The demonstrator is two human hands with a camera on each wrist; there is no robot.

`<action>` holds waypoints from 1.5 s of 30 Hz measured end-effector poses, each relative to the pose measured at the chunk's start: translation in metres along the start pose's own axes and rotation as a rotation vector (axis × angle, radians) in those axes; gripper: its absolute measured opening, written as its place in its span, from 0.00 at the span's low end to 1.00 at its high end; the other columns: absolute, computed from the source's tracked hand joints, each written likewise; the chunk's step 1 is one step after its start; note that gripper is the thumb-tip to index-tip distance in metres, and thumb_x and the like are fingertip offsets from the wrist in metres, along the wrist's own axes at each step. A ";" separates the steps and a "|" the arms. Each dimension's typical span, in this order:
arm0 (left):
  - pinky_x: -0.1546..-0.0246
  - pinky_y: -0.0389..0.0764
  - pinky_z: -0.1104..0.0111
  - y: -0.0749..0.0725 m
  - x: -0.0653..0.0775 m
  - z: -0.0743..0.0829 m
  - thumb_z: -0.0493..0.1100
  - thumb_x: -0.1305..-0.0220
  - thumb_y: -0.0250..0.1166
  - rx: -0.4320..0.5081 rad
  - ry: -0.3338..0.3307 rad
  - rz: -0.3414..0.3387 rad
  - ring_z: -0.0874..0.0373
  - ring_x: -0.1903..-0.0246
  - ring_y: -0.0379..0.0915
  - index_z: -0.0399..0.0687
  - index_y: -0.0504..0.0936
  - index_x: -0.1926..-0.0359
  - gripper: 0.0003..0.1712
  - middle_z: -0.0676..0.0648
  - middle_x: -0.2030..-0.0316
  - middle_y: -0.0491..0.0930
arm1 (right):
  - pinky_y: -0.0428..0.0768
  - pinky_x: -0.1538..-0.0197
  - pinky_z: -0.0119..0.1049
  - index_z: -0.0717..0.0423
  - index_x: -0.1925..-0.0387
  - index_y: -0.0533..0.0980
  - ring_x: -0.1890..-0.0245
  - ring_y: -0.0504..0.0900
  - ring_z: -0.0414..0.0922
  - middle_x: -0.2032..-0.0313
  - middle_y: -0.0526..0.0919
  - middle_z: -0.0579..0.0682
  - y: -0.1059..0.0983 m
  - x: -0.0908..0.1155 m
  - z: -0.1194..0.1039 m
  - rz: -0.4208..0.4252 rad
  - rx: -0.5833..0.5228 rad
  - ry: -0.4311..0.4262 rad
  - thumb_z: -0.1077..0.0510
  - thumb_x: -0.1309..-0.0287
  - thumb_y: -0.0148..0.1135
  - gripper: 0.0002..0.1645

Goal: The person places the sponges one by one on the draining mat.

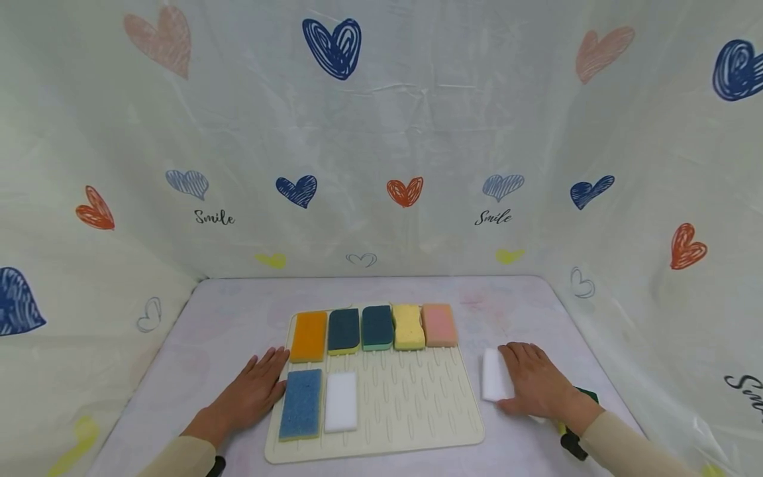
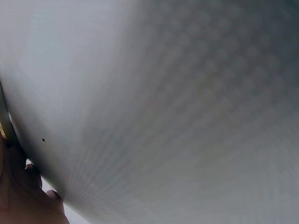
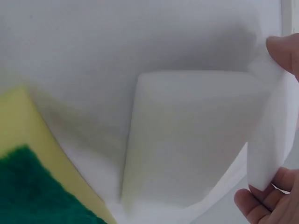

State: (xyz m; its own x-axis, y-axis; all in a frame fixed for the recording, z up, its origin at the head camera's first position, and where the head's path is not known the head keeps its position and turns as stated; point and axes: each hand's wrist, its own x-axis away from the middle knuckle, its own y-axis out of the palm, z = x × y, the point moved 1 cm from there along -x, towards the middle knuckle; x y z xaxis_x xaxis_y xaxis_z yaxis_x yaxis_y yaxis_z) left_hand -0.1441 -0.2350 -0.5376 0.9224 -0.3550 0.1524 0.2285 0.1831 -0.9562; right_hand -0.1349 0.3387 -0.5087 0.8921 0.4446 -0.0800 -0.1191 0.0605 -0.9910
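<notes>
Left hand (image 1: 253, 392) lies flat on the pale tabletop (image 1: 214, 331), fingers straight and spread, holding nothing; fingertips reach the left edge of the cream ribbed rubber mat (image 1: 417, 404). The left wrist view is mostly a blurred grey surface, with only a bit of the hand at the lower left.

Right hand (image 1: 536, 384) rests on the white rectangular foam sponge (image 1: 493, 374), which lies on the table just beside the mat's right edge. The right wrist view shows fingertips (image 3: 285, 49) curled at the far edge of that sponge and another finger at its near corner, so the hand grips it. Under the right wrist sits a yellow sponge with a green scouring face (image 3: 28, 186), touching or just beside a second white foam block (image 3: 187, 140); which, I cannot tell.

On the mat, between the hands, far row of 5 sponges: orange (image 1: 308, 336), dark blue on yellow (image 1: 344, 330), dark blue on mint green (image 1: 378, 326), pale yellow (image 1: 408, 326), pink (image 1: 439, 324). Near row of 2: a light blue sponge (image 1: 301, 403) just beside the left hand's fingers, and a white foam sponge (image 1: 341, 401) beside it.
</notes>
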 end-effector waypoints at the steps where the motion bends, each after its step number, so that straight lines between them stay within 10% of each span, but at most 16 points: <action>1: 0.21 0.52 0.37 0.001 0.000 0.000 0.54 0.17 0.53 -0.003 -0.003 0.000 0.37 0.19 0.52 0.39 0.55 0.17 0.39 0.38 0.19 0.58 | 0.77 0.35 0.61 0.68 0.36 0.70 0.41 0.77 0.60 0.43 0.77 0.62 0.001 -0.002 0.002 0.028 0.007 -0.005 0.27 0.59 0.80 0.62; 15: 0.21 0.52 0.37 0.001 0.001 0.002 0.55 0.18 0.54 -0.011 -0.016 -0.007 0.38 0.19 0.52 0.39 0.55 0.17 0.40 0.39 0.18 0.58 | 0.79 0.51 0.52 0.68 0.38 0.69 0.49 0.77 0.57 0.46 0.77 0.63 -0.002 -0.035 0.000 0.216 0.094 -0.063 0.29 0.61 0.79 0.61; 45: 0.20 0.50 0.38 -0.004 0.001 0.003 0.55 0.17 0.53 0.001 -0.036 -0.036 0.38 0.18 0.50 0.39 0.53 0.16 0.41 0.39 0.18 0.56 | 0.78 0.54 0.46 0.63 0.39 0.69 0.54 0.76 0.51 0.48 0.75 0.55 -0.023 -0.096 -0.076 0.246 0.098 -0.236 0.25 0.60 0.74 0.60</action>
State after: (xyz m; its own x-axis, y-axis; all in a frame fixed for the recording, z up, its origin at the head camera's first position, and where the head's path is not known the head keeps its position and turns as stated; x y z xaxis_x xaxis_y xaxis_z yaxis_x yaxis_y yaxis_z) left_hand -0.1436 -0.2334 -0.5331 0.9242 -0.3280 0.1954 0.2617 0.1716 -0.9498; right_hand -0.1847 0.2267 -0.4865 0.7076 0.6500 -0.2772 -0.3698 0.0065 -0.9291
